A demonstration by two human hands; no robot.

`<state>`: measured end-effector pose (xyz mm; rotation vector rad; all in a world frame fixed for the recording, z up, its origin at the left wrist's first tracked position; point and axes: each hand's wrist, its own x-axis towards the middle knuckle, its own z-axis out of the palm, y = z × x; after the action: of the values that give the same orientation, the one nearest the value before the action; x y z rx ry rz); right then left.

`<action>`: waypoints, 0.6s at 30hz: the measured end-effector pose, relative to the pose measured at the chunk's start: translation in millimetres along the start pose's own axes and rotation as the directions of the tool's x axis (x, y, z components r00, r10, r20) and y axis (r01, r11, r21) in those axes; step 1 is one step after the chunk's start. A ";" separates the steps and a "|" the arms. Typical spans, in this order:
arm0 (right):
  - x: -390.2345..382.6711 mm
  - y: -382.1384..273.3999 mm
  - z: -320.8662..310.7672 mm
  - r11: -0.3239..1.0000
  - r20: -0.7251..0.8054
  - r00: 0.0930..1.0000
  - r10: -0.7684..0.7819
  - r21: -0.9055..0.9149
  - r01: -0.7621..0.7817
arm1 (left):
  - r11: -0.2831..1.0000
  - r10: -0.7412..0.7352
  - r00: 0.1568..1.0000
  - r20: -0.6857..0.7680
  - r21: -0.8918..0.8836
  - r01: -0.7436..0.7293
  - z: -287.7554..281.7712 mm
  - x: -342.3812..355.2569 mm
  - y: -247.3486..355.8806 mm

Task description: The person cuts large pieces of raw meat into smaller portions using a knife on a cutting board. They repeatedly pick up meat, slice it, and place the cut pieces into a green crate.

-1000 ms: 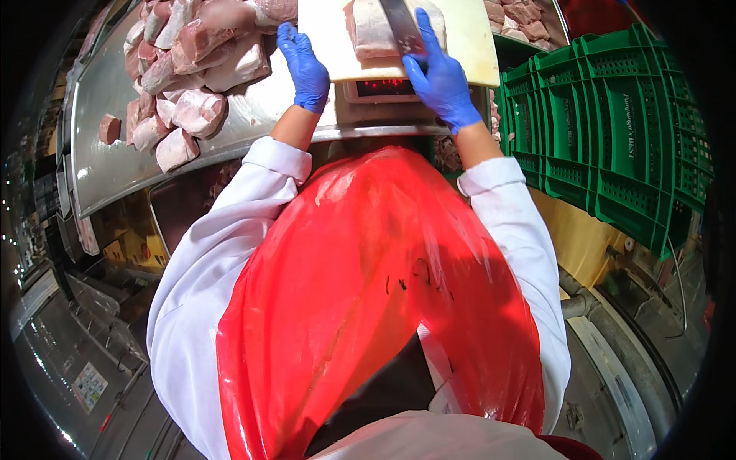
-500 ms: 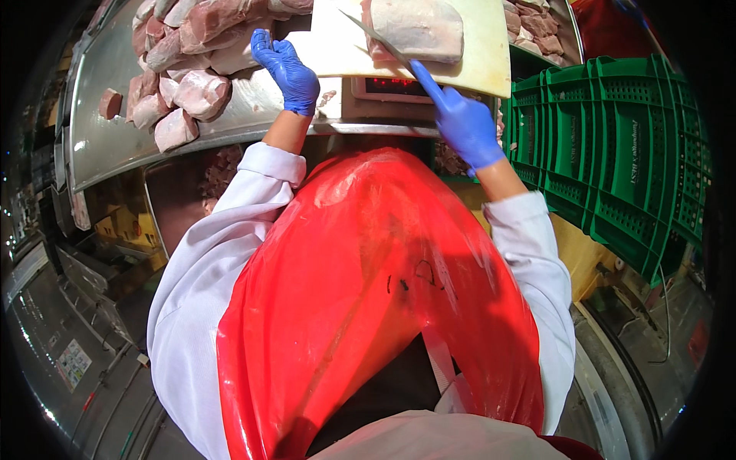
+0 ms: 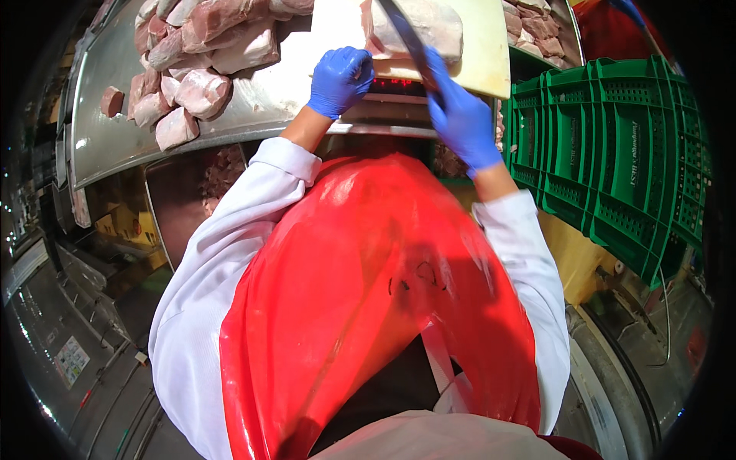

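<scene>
My right hand (image 3: 464, 126), in a blue glove, grips a knife (image 3: 410, 37) whose blade slants up and left over a pale slab of raw meat (image 3: 433, 29). The slab lies on a cream cutting board (image 3: 487, 65). My left hand (image 3: 341, 80), also gloved, is curled closed at the board's front left edge, close to the slab's left end. Its fingertips are turned away, so whatever they may hold is hidden. Left of the board, cut meat pieces (image 3: 203, 93) lie heaped on a metal table (image 3: 100, 146).
A scale with a red lit display (image 3: 399, 83) sits partly under the board's front edge. Green perforated crates (image 3: 606, 153) stand at the right. More meat chunks (image 3: 538, 27) fill a container at the far right. A tray (image 3: 180, 199) with scraps is below the table at left.
My left hand has moved right, from beside the meat heap to the slab's left end. The knife has swung steeper over the slab, and my right index finger no longer stretches along it.
</scene>
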<state>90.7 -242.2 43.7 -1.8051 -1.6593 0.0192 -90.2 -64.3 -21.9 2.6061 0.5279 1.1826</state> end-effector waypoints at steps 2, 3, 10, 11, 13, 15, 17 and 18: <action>20.3 -9.7 21.4 0.985 0.145 0.989 0.012 -0.171 0.014 | 1.000 0.023 1.000 -0.009 -0.017 -0.024 -2.5 9.2 -0.7; 28.9 -15.9 24.0 0.968 0.233 0.972 0.036 -0.251 0.025 | 1.000 0.015 1.000 0.020 -0.007 -0.015 -2.8 7.8 -1.7; -21.2 -27.9 -25.4 0.924 0.492 0.848 0.197 -0.382 0.007 | 0.998 0.048 0.998 0.030 0.036 -0.049 0.8 -2.0 -7.0; -33.0 -25.5 -35.4 0.927 0.508 0.839 0.196 -0.375 0.011 | 0.998 0.024 0.999 0.042 0.050 -0.027 0.7 -5.9 -12.5; -57.3 -25.3 -55.0 0.893 0.556 0.790 0.258 -0.449 0.025 | 0.990 -0.054 0.998 0.037 0.131 0.049 -9.9 -2.5 -18.3; -81.1 -25.0 -76.5 0.904 0.572 0.764 0.296 -0.427 -0.030 | 0.969 -0.155 0.987 0.047 0.201 0.142 -23.8 2.9 -26.4; -95.0 -24.2 -83.5 0.939 0.531 0.793 0.298 -0.313 -0.143 | 0.937 -0.285 0.958 -0.037 0.200 0.286 -29.4 3.9 -43.6; -99.8 -23.9 -84.3 0.953 0.475 0.829 0.296 -0.205 -0.223 | 0.924 -0.330 0.940 -0.091 0.174 0.341 -31.6 7.0 -49.7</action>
<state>88.0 -370.4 78.1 -2.2649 -1.7691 0.5520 -121.3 -14.3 -14.1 2.4922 1.0993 1.1452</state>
